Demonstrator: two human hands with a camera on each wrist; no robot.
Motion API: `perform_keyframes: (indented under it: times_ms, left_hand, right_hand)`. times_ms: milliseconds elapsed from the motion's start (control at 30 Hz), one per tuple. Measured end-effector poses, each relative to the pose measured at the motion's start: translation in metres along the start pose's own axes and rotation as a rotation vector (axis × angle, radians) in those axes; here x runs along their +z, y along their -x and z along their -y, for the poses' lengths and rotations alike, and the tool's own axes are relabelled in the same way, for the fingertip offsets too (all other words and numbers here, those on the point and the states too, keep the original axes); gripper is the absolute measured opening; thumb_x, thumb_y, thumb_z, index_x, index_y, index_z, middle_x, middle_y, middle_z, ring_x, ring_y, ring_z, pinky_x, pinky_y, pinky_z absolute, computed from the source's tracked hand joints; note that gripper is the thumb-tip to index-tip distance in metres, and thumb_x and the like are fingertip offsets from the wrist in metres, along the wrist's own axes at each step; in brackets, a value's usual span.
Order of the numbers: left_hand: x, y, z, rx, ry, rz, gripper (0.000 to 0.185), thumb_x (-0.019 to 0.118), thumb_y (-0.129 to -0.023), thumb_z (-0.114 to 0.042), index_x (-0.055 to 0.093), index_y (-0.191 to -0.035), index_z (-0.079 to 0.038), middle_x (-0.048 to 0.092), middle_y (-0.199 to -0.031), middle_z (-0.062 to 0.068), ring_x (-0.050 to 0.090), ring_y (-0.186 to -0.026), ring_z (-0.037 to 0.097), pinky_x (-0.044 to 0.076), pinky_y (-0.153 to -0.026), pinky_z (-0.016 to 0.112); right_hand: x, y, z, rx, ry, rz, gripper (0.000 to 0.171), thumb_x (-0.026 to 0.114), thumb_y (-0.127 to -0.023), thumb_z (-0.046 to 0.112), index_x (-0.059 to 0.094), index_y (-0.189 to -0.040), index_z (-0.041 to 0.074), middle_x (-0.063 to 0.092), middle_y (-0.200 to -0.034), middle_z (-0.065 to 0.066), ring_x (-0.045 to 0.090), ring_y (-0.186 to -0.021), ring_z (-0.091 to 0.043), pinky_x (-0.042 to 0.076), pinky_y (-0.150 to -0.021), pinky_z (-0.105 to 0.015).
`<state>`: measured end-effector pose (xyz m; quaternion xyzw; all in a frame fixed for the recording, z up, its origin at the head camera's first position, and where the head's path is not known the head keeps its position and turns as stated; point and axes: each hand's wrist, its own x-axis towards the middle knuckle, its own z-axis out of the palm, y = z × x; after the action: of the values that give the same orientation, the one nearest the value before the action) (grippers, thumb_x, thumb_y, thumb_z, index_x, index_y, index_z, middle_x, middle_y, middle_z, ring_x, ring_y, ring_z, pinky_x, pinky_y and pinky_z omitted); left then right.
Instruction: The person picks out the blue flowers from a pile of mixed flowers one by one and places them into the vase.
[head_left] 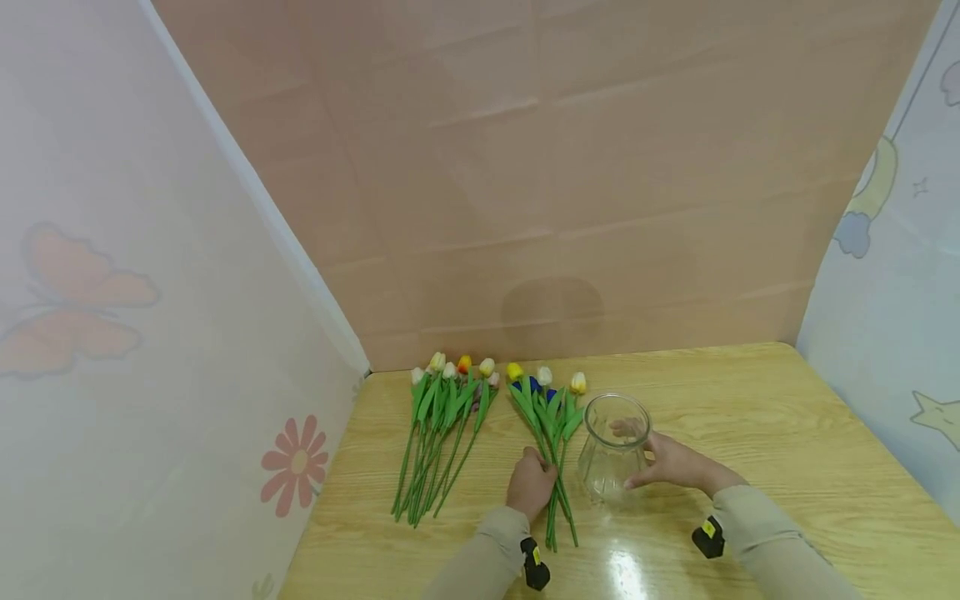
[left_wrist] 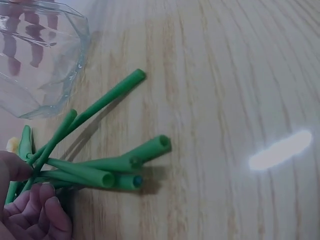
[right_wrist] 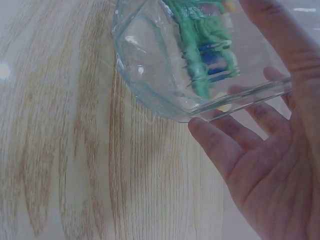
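- Head view: I'm working at a wooden table [head_left: 750, 417] with my left hand [head_left: 531, 486] curling round the stems of the right-hand tulip bunch [head_left: 550, 425], which is lying flat at about 12 o'clock from that hand. My right hand [head_left: 671, 460] is cupping the glass vase [head_left: 613, 446] from its 3 o'clock side, fingers wrapping the wall. A second tulip bunch [head_left: 442, 425] is lying untouched over at 9 o'clock. As far as I can judge, nothing's in the vase yet, so all the flowers are still waiting to go in.
- Left wrist view: my fingers [left_wrist: 37, 210] are closing on the green stems [left_wrist: 95, 172], cut ends fanning out toward 3 o'clock. The vase [left_wrist: 42, 55] is sitting at 11 o'clock, only partly in shot. The blooms are cut off here, so I can't say how many stems I'm actually holding.
- Right wrist view: my palm and fingers [right_wrist: 220, 145] are hugging the vase [right_wrist: 165, 70], which looks tilted, though that could be the camera. Tulips are showing through the glass as a green-and-blue smear, too warped to count.
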<state>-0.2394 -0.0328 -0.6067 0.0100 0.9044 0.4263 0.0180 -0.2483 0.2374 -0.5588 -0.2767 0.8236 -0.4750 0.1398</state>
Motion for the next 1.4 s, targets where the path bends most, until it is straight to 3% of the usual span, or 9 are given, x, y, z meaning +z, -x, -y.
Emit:
perform_keyframes:
  times_ms: [300, 467, 733, 967, 1100, 1200, 1300, 1400]
  left_hand:
    - [0.0, 0.0, 0.002, -0.008, -0.061, -0.009, 0.018, 0.064, -0.092, -0.019, 0.047, -0.089, -0.012, 0.048, -0.059, -0.001, 0.042, -0.049, 0.011, 0.033, -0.045, 0.026]
    - [-0.001, -0.004, 0.004, -0.004, -0.024, -0.011, 0.018, 0.066, -0.09, -0.016, 0.05, -0.082, -0.011, 0.049, -0.063, -0.001, 0.043, -0.053, 0.011, 0.034, -0.048, 0.025]
    - [-0.011, -0.009, 0.013, -0.076, 0.221, 0.05, 0.011, 0.06, -0.093, -0.01, 0.06, -0.084, -0.006, 0.053, -0.056, 0.001, 0.048, -0.041, 0.008, 0.044, -0.042, 0.022]
    - [-0.041, -0.005, 0.01, -0.131, 0.446, 0.093, 0.017, 0.055, -0.097, -0.006, 0.059, -0.109, 0.006, 0.069, -0.078, 0.014, 0.052, -0.049, 0.008, 0.045, -0.045, 0.022]
    - [-0.059, -0.002, 0.008, -0.106, 0.461, 0.057, 0.022, 0.054, -0.099, -0.009, 0.057, -0.114, 0.006, 0.068, -0.088, 0.019, 0.054, -0.054, 0.011, 0.047, -0.048, 0.025]
    - [-0.072, -0.002, 0.008, -0.051, 0.41, 0.001, 0.022, 0.055, -0.099, -0.013, 0.059, -0.113, 0.004, 0.066, -0.092, 0.018, 0.056, -0.058, 0.016, 0.048, -0.049, 0.025]
    - [-0.086, -0.004, 0.01, 0.033, 0.308, -0.11, 0.019, 0.056, -0.099, -0.013, 0.061, -0.11, 0.002, 0.062, -0.093, 0.014, 0.059, -0.062, 0.023, 0.048, -0.048, 0.024]
    - [-0.102, -0.007, 0.015, 0.111, 0.168, -0.267, 0.016, 0.058, -0.097, -0.011, 0.065, -0.107, 0.0, 0.063, -0.093, 0.012, 0.06, -0.067, 0.022, 0.048, -0.05, 0.024]
  right_hand:
    - [0.002, -0.001, 0.0, -0.001, -0.002, 0.002, 0.09, 0.079, -0.08, 0.018, 0.025, -0.15, 0.005, 0.027, -0.151, -0.029, 0.029, -0.129, -0.062, 0.036, -0.09, -0.073]
    - [0.003, -0.001, -0.003, 0.013, 0.009, -0.015, 0.092, 0.08, -0.079, 0.02, 0.025, -0.15, 0.004, 0.029, -0.151, -0.027, 0.03, -0.13, -0.06, 0.035, -0.091, -0.073]
    - [0.004, -0.002, -0.005, 0.021, -0.001, -0.012, 0.093, 0.08, -0.079, 0.02, 0.023, -0.15, 0.003, 0.028, -0.151, -0.028, 0.028, -0.13, -0.062, 0.036, -0.091, -0.073]
    - [0.003, -0.002, -0.006, 0.022, -0.005, -0.007, 0.093, 0.08, -0.079, 0.021, 0.024, -0.151, 0.005, 0.028, -0.152, -0.026, 0.028, -0.131, -0.061, 0.035, -0.091, -0.074]
    - [0.003, -0.002, -0.007, 0.016, -0.003, -0.004, 0.093, 0.08, -0.079, 0.021, 0.023, -0.151, 0.004, 0.028, -0.152, -0.027, 0.028, -0.131, -0.061, 0.034, -0.092, -0.074]
    - [0.003, -0.002, -0.007, 0.013, -0.007, -0.006, 0.093, 0.08, -0.079, 0.02, 0.024, -0.151, 0.004, 0.027, -0.152, -0.027, 0.027, -0.131, -0.061, 0.034, -0.091, -0.074]
    - [0.003, -0.002, -0.007, 0.014, -0.008, -0.006, 0.093, 0.08, -0.079, 0.019, 0.024, -0.151, 0.004, 0.027, -0.152, -0.027, 0.027, -0.131, -0.062, 0.035, -0.091, -0.074]
    - [0.003, -0.002, -0.007, 0.017, -0.003, -0.009, 0.092, 0.08, -0.079, 0.02, 0.024, -0.15, 0.004, 0.027, -0.152, -0.027, 0.027, -0.131, -0.062, 0.036, -0.09, -0.073]
